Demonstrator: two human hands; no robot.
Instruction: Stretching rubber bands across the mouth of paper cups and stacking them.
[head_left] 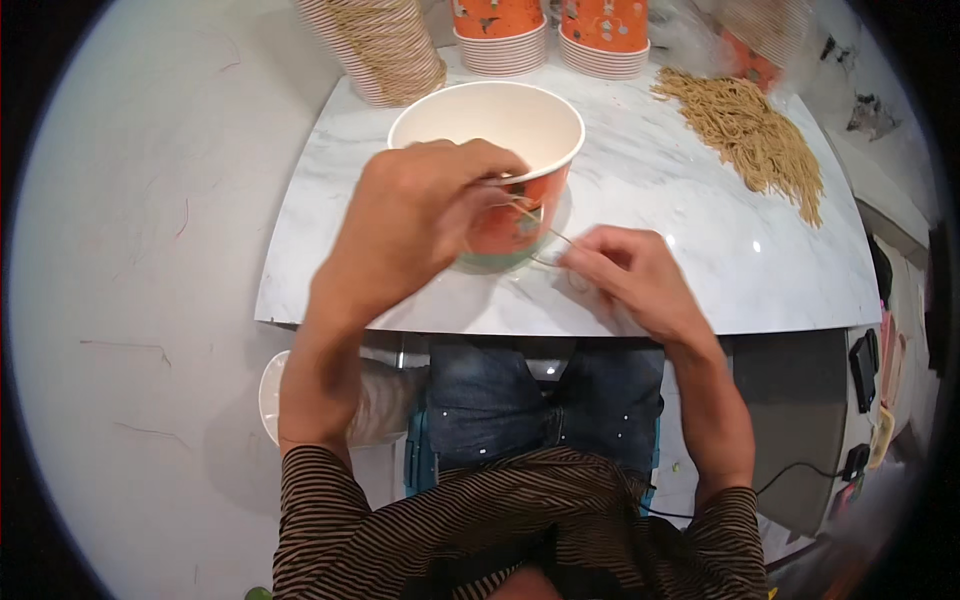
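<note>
Here, a paper bucket (505,236) with an orange outside is stood upright near the front of a marbled worktop (690,300). A thin tan string (553,232) is drawn out beside it, pinched in the fingertips of the right hand (635,275). The left hand (405,210) is curled at the rim — blur hides whether it is closed on anything. No finished fastening can be made out. Some seems done — tan strands lie across the left-hand stack (375,50) — while much seems left: a string heap (750,140) and orange stacks (500,40) behind.
</note>
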